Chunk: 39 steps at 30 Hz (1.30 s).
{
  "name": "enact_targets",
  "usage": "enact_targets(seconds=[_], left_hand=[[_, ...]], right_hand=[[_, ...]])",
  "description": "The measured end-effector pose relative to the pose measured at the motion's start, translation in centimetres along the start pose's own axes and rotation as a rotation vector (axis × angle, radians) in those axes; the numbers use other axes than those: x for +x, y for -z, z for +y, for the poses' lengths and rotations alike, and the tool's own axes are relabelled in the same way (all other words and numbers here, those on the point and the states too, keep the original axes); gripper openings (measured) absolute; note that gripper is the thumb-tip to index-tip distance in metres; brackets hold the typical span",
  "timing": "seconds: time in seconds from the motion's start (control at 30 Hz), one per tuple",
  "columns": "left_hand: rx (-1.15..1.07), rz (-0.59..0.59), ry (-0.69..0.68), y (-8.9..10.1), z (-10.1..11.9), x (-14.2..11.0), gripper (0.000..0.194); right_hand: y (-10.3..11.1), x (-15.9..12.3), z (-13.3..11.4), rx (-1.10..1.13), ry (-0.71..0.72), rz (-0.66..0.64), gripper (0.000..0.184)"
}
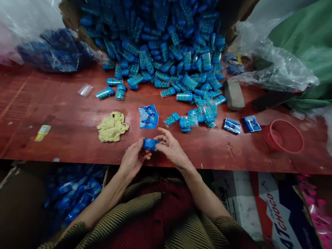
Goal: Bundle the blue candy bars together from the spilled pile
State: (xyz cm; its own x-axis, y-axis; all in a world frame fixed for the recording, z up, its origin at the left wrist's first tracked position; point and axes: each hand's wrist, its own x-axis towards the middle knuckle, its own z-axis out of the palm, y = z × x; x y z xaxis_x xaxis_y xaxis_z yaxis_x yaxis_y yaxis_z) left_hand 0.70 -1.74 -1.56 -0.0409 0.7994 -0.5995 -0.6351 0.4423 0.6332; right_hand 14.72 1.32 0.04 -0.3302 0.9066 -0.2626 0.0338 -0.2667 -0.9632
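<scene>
A small bottle in a blue printed wrapper (149,144) lies sideways between my two hands, just above the table's front part. My left hand (134,155) pinches its left end with thumb and fingers. At its right end, the thumb and fingers of my right hand (172,148) close on it, with the forefinger raised. Just beyond my hands, a few blue printed labels (148,117) lie overlapped on the tabletop. Left of them rests a crumpled yellow cloth (112,127). Loose clear bottles with blue caps and blue balls (172,119) lie to the right of the labels.
A large heap of blue-capped bottles (168,60) spills onto the red table (71,129) from behind. Rightward are a grey block (234,95), label stacks (251,123) and a red basket (284,136). Below the table edge are blue wrapped bottles (76,190) and a printed carton (286,228).
</scene>
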Motion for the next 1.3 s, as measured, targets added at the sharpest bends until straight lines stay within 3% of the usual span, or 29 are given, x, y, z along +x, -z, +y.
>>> enact_targets(seconds=[0.1, 0.23, 0.37, 0.4, 0.5, 0.57, 0.73, 1.03, 1.3], left_hand=[[0.087, 0.018, -0.101, 0.1, -0.4, -0.5, 0.037], [0.148, 0.035, -0.126, 0.5, -0.5, -1.0, 0.038], [0.037, 0.027, 0.014, 0.9, 0.0, -0.7, 0.029], [0.0, 0.033, 0.062, 1.0, 0.2, -0.6, 0.026], [-0.096, 0.034, 0.193, 1.1, 0.7, -0.7, 0.022], [-0.137, 0.023, 0.249, 1.0, 1.1, -1.0, 0.02], [-0.159, 0.017, 0.258, 0.9, 1.5, -1.5, 0.023], [-0.14, 0.082, 0.195, 1.1, 0.9, -1.0, 0.028], [-0.118, 0.11, 0.155, 0.9, 0.6, -0.2, 0.032]], right_hand=[[-0.9, -0.4, 1.0, -0.014, -0.045, 0.014, 0.059], [-0.8, -1.5, 0.9, -0.429, 0.153, 0.066, 0.061], [1.8, -0.8, -0.9, -0.787, 0.351, -0.293, 0.048], [2.7, 0.0, -1.4, -0.898, 0.379, -0.333, 0.047], [5.3, 3.5, -2.3, -1.327, 0.345, -0.043, 0.047], [6.5, 5.8, -2.3, -1.492, 0.274, 0.024, 0.043], [7.3, 8.2, -1.9, -1.55, 0.17, -0.069, 0.031], [6.1, 4.9, -0.9, -1.664, 0.217, -0.161, 0.038], [5.5, 4.6, 0.1, -1.627, 0.365, -0.11, 0.043]])
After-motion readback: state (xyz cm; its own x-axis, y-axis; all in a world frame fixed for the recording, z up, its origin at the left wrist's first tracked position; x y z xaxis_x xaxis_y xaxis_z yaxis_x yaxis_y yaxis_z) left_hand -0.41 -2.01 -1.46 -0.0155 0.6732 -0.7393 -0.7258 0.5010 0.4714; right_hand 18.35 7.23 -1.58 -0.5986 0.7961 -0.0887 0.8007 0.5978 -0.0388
